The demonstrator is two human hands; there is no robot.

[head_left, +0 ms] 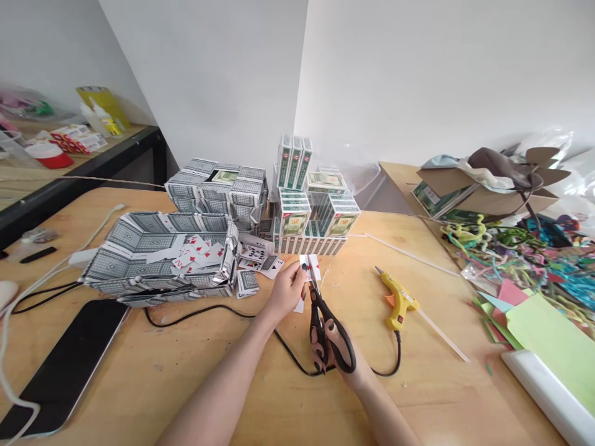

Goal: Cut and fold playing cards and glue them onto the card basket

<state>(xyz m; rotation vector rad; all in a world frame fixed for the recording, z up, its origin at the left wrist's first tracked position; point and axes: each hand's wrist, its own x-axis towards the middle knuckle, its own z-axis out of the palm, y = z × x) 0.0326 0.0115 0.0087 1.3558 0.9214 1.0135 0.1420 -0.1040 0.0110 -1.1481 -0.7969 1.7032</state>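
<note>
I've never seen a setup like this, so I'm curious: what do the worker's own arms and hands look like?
They are a person's, not a machine's. Both forearms are bare, with no sleeve in view. The left hand and right hand wear no gloves, and dark nail polish shows on both. No watch shows at either wrist.

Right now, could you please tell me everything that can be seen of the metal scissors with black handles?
The metal scissors with black handles have grey, shiny-looking blades and large, plastic-looking loops, which are spread apart. The right hand grips them through the loops. Their blades point away from the person, at a white playing card with red marks held in the left hand. How far they have cut is unclear.
</note>
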